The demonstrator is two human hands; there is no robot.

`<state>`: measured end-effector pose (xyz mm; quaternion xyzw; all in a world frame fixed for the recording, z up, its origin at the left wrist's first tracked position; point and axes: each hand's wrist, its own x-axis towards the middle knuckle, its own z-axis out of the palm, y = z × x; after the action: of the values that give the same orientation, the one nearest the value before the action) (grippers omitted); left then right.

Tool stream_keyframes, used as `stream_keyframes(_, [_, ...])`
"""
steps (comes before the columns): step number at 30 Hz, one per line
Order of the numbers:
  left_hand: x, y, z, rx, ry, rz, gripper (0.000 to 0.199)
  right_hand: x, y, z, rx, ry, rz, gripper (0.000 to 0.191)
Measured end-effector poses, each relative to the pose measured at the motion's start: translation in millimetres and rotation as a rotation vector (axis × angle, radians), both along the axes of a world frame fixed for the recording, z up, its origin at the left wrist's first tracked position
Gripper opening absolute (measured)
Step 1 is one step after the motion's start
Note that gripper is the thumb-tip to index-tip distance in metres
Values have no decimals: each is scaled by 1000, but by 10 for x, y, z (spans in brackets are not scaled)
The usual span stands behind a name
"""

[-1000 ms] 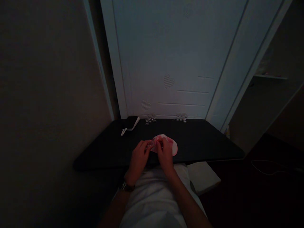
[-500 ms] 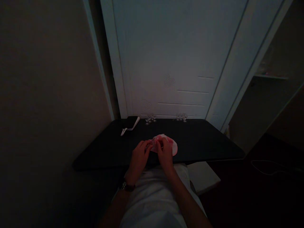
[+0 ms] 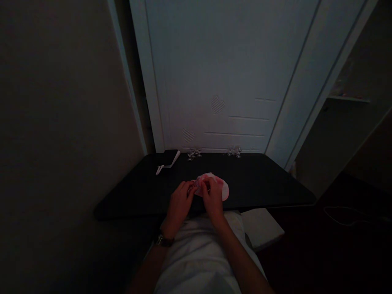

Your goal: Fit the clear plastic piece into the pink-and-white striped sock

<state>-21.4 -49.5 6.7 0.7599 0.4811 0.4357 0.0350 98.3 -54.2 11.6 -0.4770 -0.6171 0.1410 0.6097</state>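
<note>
Hardly anything has moved since the earlier frame: both hands sit at nearly the same spot, with at most a slight shift at the left fingertips. Right hand [image 3: 213,200] has its thumb and forefinger brought together in a pinch on the pink-and-white soft piece [image 3: 225,190], which lies on the black tabletop [image 3: 260,177] near the edge closest to the person, its rounded end showing past the knuckles. Left hand [image 3: 179,203] curves its fingers narrowly at the other end, beside a small pale, see-through patch; whether they grip it or merely touch it, one cannot tell in this dim light. Farther back stand two clusters of clear, shiny little objects, the left cluster [image 3: 194,153] and the right cluster [image 3: 234,152], close to the white door panel [image 3: 235,73]. A dark, white-edged object [image 3: 171,160] lies toward the left rear corner. As a judgement, the likeliest trouble is the soft piece creasing or tearing if the two hands pull apart unevenly, or something small dropping over the near edge if the left fingers lose their hold; poor light and fingers covering the work would make either slip harder to notice.
</note>
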Motion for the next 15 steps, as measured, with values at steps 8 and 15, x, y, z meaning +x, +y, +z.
stream_keyframes(8, [2,-2,0,-10,4,-9,21,-2,-20,6,12,0,5,18])
stream_keyframes(15, [5,6,-16,-5,4,-8,20,0,-12,3,7,7,1,17])
